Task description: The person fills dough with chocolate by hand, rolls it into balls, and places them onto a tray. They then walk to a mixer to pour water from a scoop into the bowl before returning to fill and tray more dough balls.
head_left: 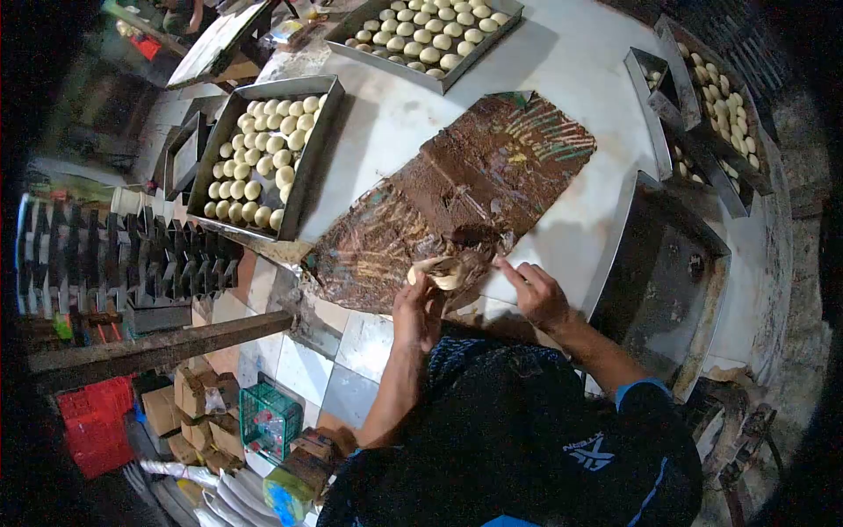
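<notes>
On the left, dark slatted pieces point(123, 263) stand stacked, a pale bucket point(127, 202) just beyond them. Nearer, a wooden beam point(167, 344) runs above the floor. At near left sits a red crate point(95, 430), then piled cardboard boxes point(161, 409), and right of these a green basket point(279, 400) holding clear items.

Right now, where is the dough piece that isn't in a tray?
In the head view, the dough piece is in the left hand, over the near side of the brown sheet; the right hand is apart, to its right.
</notes>
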Available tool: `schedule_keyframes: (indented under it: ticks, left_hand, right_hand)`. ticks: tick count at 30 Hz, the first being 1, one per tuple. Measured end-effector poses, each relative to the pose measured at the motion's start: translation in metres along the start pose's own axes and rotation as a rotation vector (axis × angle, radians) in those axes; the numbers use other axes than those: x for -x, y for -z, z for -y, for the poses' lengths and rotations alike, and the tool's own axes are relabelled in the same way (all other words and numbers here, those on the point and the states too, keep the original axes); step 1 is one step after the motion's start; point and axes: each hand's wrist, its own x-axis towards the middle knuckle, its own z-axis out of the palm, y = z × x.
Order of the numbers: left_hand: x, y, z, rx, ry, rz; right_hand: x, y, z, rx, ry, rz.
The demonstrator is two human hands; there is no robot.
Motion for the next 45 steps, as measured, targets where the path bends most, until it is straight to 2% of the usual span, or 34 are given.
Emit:
schedule_keyframes:
  ticks: [2, 3, 5, 6, 7, 9, 11, 12, 13, 14, 15, 16, 17, 20, 21, 23, 25, 27, 28, 29, 30, 31, 32, 33, 34, 35, 37, 38, 39, 41, 42, 43, 44, 45]
  left_hand:
    - [0.01, -0.007, -0.012, 0.048, -0.096, -0.065]
    - [0.014, -0.012, -0.019, 0.057, -0.155, -0.041]
    - [0.014, -0.008, -0.023, 0.037, -0.124, -0.084]
    - [0.016, -0.009, -0.022, 0.045, -0.126, -0.088]
    - [0.018, -0.014, -0.022, 0.049, -0.125, -0.047]
    - [0.025, -0.031, -0.025, 0.043, -0.17, 0.079]
    - [0.027, -0.038, -0.019, 0.061, -0.26, 0.204]
    - [0.029, -0.044, -0.018, -0.055, -0.378, 0.143]
    - [0.026, -0.043, -0.013, -0.297, -0.529, 0.155]
    - [0.029, -0.038, -0.014, -0.69, -0.737, 0.095]
    - [0.032, -0.034, -0.015, -1.086, -0.93, 0.023]
    - [0.038, -0.034, -0.019, -1.223, -0.968, 0.026]
    - [0.047, -0.034, -0.024, -1.228, -0.967, 0.028]
    - [0.082, -0.043, -0.049, -0.819, -0.976, 0.055]
    - [0.102, -0.049, -0.06, -0.502, -0.867, 0.104]
    - [0.114, -0.025, -0.068, -0.083, -0.795, 0.302]
    - [0.124, 0.007, -0.074, -0.224, -0.876, 0.289]
    - [0.145, 0.022, -0.076, -0.37, -1.062, 0.205]
    - [0.156, 0.027, -0.075, -0.438, -1.135, 0.145]
    - [0.167, 0.035, -0.072, -0.506, -1.202, 0.083]
    - [0.176, 0.047, -0.068, -0.648, -1.283, 0.004]
    - [0.185, 0.056, -0.071, -0.809, -1.363, 0.008]
    - [0.193, 0.063, -0.067, -0.867, -1.416, -0.054]
    - [0.201, 0.07, -0.062, -0.923, -1.464, -0.118]
    - [0.208, 0.083, -0.057, -0.997, -1.512, -0.163]
    - [0.22, 0.089, -0.056, -0.992, -1.499, -0.166]
    - [0.248, 0.092, -0.055, -1.24, -1.33, -0.263]
    - [0.259, 0.102, -0.059, -1.321, -1.293, -0.145]
    - [0.264, 0.098, -0.056, -1.312, -1.283, -0.128]
    - [0.27, 0.088, -0.049, -0.52, -1.006, 0.031]
    - [0.267, 0.101, -0.048, -0.36, -0.854, 0.237]
    - [0.269, 0.104, -0.045, -0.189, -0.774, 0.346]
    - [0.271, 0.102, -0.04, -0.112, -0.78, 0.368]
    - [0.271, 0.101, -0.035, -0.036, -0.787, 0.388]
  right_hand:
    - [0.016, -0.009, -0.013, 0.102, -0.132, 0.078]
    - [0.011, -0.006, -0.009, 0.103, -0.129, 0.083]
    - [-0.018, 0.011, 0.007, 0.135, -0.059, -0.088]
    - [-0.032, 0.019, 0.022, -0.042, -0.096, -0.057]
    - [-0.045, 0.017, 0.036, -0.04, -0.087, -0.055]
    - [-0.068, 0.011, 0.059, -1.249, -0.617, -0.125]
    - [-0.078, -0.002, 0.06, -1.279, -0.597, -0.113]
    - [-0.086, -0.004, 0.068, -1.207, -0.611, -0.215]
    - [-0.097, -0.001, 0.079, -1.133, -0.624, -0.316]
    - [-0.104, 0.009, 0.091, -1.013, -0.547, -0.28]
    - [-0.112, 0.021, 0.111, -1.025, -0.49, -0.294]
    - [-0.116, 0.031, 0.118, -0.752, -0.315, -0.286]
    - [-0.119, 0.038, 0.124, -0.477, -0.147, -0.275]
    - [-0.126, 0.051, 0.153, -0.466, -0.055, -0.413]
    - [-0.126, 0.056, 0.161, -0.469, -0.051, -0.415]
    - [-0.126, 0.062, 0.179, -0.529, 0.192, -0.427]
    - [-0.124, 0.068, 0.197, -0.571, 0.28, -0.371]
    - [-0.118, 0.075, 0.22, -0.779, 0.024, -0.117]
    - [-0.114, 0.064, 0.233, -0.911, -0.103, -0.13]
    - [-0.107, 0.057, 0.242, -0.918, -0.099, -0.119]
    - [-0.097, 0.052, 0.251, -1.099, -0.229, -0.019]
    - [-0.089, 0.048, 0.262, -1.273, -0.366, 0.085]
    - [-0.081, 0.047, 0.275, -1.177, -0.274, -0.01]
    - [-0.077, 0.048, 0.286, -1.174, -0.28, 0.003]
    - [-0.074, 0.05, 0.297, -0.941, -0.051, -0.071]
    - [-0.07, 0.05, 0.307, -0.701, 0.172, -0.142]
    - [-0.051, 0.043, 0.333, -0.651, 0.071, -0.159]
    - [-0.042, 0.039, 0.338, -0.638, 0.076, -0.157]
    - [-0.034, 0.038, 0.342, -0.623, 0.082, -0.159]
    - [-0.028, 0.041, 0.344, -0.598, 0.102, -0.19]
    - [-0.03, 0.047, 0.344, -0.598, 0.125, -0.194]
    - [-0.03, 0.053, 0.345, -0.601, 0.151, -0.199]
    - [-0.028, 0.062, 0.347, -0.673, 0.019, -0.154]
    - [-0.024, 0.065, 0.347, -0.671, 0.017, -0.157]
